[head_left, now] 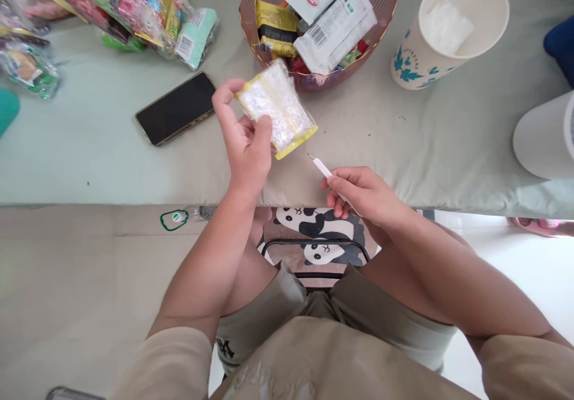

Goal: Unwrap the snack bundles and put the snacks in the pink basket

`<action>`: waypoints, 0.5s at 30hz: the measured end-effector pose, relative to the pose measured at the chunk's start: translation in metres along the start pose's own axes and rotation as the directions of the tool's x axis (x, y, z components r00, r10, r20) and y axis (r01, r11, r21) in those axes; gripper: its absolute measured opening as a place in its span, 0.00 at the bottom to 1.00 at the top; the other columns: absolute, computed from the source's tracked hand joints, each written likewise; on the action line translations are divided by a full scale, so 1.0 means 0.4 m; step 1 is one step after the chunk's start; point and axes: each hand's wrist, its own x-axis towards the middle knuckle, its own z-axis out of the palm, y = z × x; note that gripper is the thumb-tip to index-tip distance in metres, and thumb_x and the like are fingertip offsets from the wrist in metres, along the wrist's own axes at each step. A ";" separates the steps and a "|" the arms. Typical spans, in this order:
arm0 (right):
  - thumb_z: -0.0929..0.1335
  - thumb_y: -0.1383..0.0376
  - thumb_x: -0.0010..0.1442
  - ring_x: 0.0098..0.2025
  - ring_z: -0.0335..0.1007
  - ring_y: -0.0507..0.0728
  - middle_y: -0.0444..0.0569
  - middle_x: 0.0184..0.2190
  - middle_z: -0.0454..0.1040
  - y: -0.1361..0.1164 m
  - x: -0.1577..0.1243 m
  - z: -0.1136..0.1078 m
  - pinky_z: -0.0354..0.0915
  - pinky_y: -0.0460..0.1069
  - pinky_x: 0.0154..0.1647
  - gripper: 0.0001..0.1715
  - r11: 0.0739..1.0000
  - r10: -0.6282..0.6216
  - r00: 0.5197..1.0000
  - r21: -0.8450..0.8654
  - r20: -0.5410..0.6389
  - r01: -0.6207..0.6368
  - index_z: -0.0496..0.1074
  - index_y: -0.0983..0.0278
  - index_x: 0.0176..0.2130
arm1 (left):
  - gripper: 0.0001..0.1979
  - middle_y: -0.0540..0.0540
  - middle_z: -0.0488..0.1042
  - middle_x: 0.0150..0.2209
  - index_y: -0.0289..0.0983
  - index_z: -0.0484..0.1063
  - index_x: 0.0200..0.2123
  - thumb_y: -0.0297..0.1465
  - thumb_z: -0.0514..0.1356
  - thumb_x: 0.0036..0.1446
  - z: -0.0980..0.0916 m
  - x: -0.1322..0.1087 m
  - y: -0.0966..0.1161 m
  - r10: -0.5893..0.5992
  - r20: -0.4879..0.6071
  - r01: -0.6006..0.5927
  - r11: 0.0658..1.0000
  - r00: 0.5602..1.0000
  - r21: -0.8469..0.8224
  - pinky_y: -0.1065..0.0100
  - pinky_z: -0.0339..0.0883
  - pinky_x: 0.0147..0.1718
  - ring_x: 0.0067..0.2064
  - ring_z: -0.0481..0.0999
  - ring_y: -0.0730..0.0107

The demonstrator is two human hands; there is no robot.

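My left hand point(249, 143) pinches a flat, clear-fronted snack packet point(282, 107) with yellow edges, thumb on its face. It is held tilted above the table, just in front of the snack bowl. A slim white pen-like tool point(329, 176) with a thin metal tip is in the closed fingers of my right hand point(363, 194). Its tip points up and left toward the packet's lower corner, a small gap away. I cannot make out exactly what kind of tool it is.
Behind the packet stands a ribbed pinkish bowl point(385, 17) of wrapped snacks. A phone point(177, 108) lies to the left, with heaped snack bags point(152, 11) beyond. On the right are a paper cup point(410, 59) containing white tissue and a white container point(542, 137). The cloth-covered table's edge runs below my hands.
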 end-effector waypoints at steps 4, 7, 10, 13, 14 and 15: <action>0.67 0.53 0.66 0.26 0.68 0.53 0.47 0.26 0.73 0.015 0.010 -0.060 0.64 0.49 0.27 0.17 0.854 -0.407 0.892 -0.429 -0.195 0.295 0.77 0.62 0.35 | 0.18 0.53 0.72 0.40 0.49 0.58 0.53 0.46 0.62 0.69 -0.026 0.020 -0.010 0.005 -0.106 -0.008 0.999 0.994 -0.033 0.69 0.72 0.43 0.46 0.74 0.72; 0.68 0.56 0.64 0.35 0.70 0.59 0.51 0.32 0.73 0.042 0.036 -0.134 0.66 0.53 0.35 0.14 0.560 -0.726 0.617 -0.781 -0.302 0.277 0.81 0.60 0.40 | 0.19 0.55 0.73 0.40 0.50 0.60 0.52 0.44 0.65 0.66 -0.038 0.021 -0.027 -0.021 -0.094 0.009 0.992 0.995 -0.128 0.69 0.73 0.45 0.44 0.73 0.73; 0.68 0.57 0.65 0.36 0.70 0.61 0.53 0.37 0.74 0.071 0.064 -0.206 0.66 0.54 0.36 0.14 0.469 -0.766 0.541 -0.878 -0.348 0.099 0.81 0.59 0.45 | 0.19 0.54 0.72 0.36 0.50 0.62 0.50 0.47 0.66 0.64 -0.032 0.009 -0.035 -0.030 0.002 0.030 0.981 1.000 -0.192 0.67 0.74 0.42 0.43 0.75 0.70; 0.67 0.60 0.65 0.39 0.72 0.63 0.54 0.38 0.75 0.082 0.081 -0.250 0.67 0.56 0.40 0.14 0.474 -0.744 0.539 -0.881 -0.396 0.006 0.80 0.59 0.46 | 0.19 0.53 0.67 0.30 0.50 0.64 0.51 0.51 0.62 0.65 -0.009 -0.015 -0.025 -0.074 0.138 0.099 0.978 0.988 -0.183 0.67 0.73 0.33 0.36 0.77 0.68; 0.67 0.61 0.65 0.40 0.72 0.64 0.54 0.38 0.75 0.081 0.083 -0.256 0.68 0.57 0.42 0.14 0.477 -0.741 0.534 -0.879 -0.407 -0.008 0.80 0.59 0.46 | 0.20 0.53 0.65 0.29 0.50 0.64 0.52 0.53 0.61 0.66 0.001 -0.024 -0.018 -0.099 0.172 0.128 0.978 0.980 -0.167 0.68 0.71 0.30 0.33 0.76 0.69; 0.68 0.61 0.64 0.41 0.72 0.65 0.54 0.38 0.75 0.077 0.084 -0.256 0.68 0.59 0.44 0.13 0.478 -0.746 0.520 -0.878 -0.416 -0.017 0.80 0.60 0.46 | 0.21 0.54 0.62 0.28 0.49 0.64 0.52 0.55 0.59 0.66 0.010 -0.033 -0.010 -0.126 0.201 0.158 0.976 0.972 -0.149 0.69 0.68 0.27 0.30 0.74 0.70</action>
